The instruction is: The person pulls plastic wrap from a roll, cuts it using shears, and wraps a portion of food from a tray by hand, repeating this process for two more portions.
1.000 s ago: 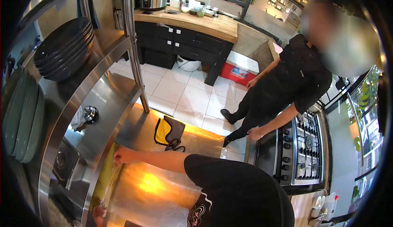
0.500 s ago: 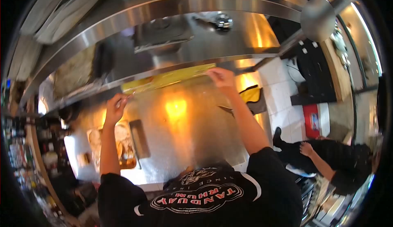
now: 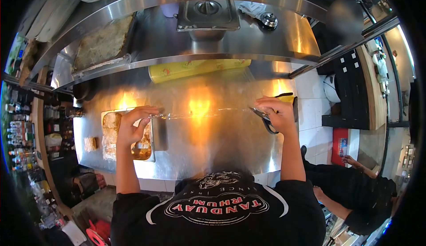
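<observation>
A sheet of clear plastic wrap (image 3: 199, 115) stretches across the steel table, its front edge running between my hands. My left hand (image 3: 136, 123) is closed on one end of that edge, beside the tray. My right hand (image 3: 278, 112) pinches the other end. Behind the film, under the shelf, lies the yellow wrap box or roll (image 3: 195, 68) with small printed marks. Dark-handled scissors (image 3: 270, 126) lie partly hidden under my right hand, and a yellow and black item (image 3: 287, 98) sits just behind it.
A tray (image 3: 153, 150) of wrapped food stands at left, with a small wrapped piece (image 3: 90, 144) beside it. The steel shelf (image 3: 266, 59) holds a lidded metal pan (image 3: 208, 15), another tray (image 3: 104, 46) and a call bell (image 3: 268, 21). A person in black (image 3: 355, 188) is at right.
Both hands have come toward my body, drawing the film's edge away from the yellow box. The view has shifted, showing more of the shelf. The other person's arms have moved.
</observation>
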### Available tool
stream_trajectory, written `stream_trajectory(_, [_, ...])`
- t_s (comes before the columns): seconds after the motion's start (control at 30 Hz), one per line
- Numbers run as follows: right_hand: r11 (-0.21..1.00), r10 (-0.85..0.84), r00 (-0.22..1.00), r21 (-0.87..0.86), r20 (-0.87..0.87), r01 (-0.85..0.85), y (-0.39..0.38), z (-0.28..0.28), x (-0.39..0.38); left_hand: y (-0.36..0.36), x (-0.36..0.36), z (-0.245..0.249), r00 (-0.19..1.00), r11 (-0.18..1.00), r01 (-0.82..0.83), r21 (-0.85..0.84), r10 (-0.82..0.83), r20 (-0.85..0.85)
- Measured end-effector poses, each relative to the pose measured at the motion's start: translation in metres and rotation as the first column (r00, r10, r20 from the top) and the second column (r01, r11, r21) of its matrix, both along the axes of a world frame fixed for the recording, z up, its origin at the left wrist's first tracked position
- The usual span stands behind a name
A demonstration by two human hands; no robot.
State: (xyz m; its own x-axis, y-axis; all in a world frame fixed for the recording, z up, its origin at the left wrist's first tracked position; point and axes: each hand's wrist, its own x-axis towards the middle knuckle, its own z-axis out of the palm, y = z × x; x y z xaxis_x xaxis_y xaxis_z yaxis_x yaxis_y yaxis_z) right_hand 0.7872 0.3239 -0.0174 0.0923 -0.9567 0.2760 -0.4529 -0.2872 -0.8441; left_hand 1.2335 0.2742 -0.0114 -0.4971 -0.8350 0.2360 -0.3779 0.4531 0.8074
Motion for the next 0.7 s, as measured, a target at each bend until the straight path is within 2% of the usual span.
stream_trajectory(0.07, [0.999,0.021,1.0,-0.027,-0.016,-0.021,0.009,0.014,0.006,0.01,0.004,-0.001,0.989,0.992,-0.126,-0.025,0.124,-0.083])
stream_trajectory(0.1, [0.998,0.018,1.0,-0.067,-0.009,-0.019,0.013,0.018,0.01,0.014,0.005,0.001,0.981,0.976,-0.191,-0.099,0.187,-0.053])
stream_trajectory(0.13, [0.994,0.015,1.0,-0.108,-0.002,-0.015,0.016,0.021,0.013,0.016,0.004,0.007,0.98,0.976,-0.195,-0.101,0.191,-0.051])
stream_trajectory(0.2, [0.989,0.005,0.999,-0.145,0.034,0.0,0.018,0.03,0.021,0.019,0.001,0.024,0.941,0.914,-0.327,-0.239,0.34,0.01])
stream_trajectory(0.23, [0.984,-0.007,0.998,-0.18,0.067,0.019,0.019,0.033,0.023,0.02,0.003,0.029,0.94,0.887,-0.319,-0.332,0.341,0.009])
stream_trajectory(0.27, [0.983,-0.003,0.998,-0.182,0.068,0.015,0.019,0.037,0.023,0.022,0.003,0.034,0.939,0.885,-0.322,-0.335,0.345,0.009])
stream_trajectory(0.33, [0.977,0.026,0.98,-0.211,0.196,0.017,0.02,0.043,0.022,0.029,0.003,0.044,0.924,0.831,-0.329,-0.448,0.381,0.029])
stream_trajectory(0.37, [0.977,0.034,0.98,-0.214,0.197,0.01,0.02,0.046,0.021,0.032,0.001,0.049,0.915,0.795,-0.332,-0.507,0.403,0.033])
stream_trajectory(0.47, [0.971,0.051,0.981,-0.241,0.185,-0.005,0.023,0.057,0.02,0.039,-0.002,0.061,0.895,0.75,-0.358,-0.556,0.445,0.023])
stream_trajectory(0.6, [0.978,-0.016,0.99,-0.202,0.143,0.045,0.032,0.071,0.015,0.054,-0.009,0.073,0.889,0.748,-0.396,-0.533,0.458,-0.017])
stream_trajectory(0.67, [0.98,-0.025,0.992,-0.192,0.126,0.049,0.04,0.07,0.009,0.065,-0.007,0.075,0.888,0.714,-0.363,-0.599,0.46,0.01])
stream_trajectory(0.7, [0.968,0.006,0.997,-0.249,0.074,0.013,0.046,0.068,0.004,0.072,-0.007,0.074,0.89,0.716,-0.359,-0.599,0.456,0.013])
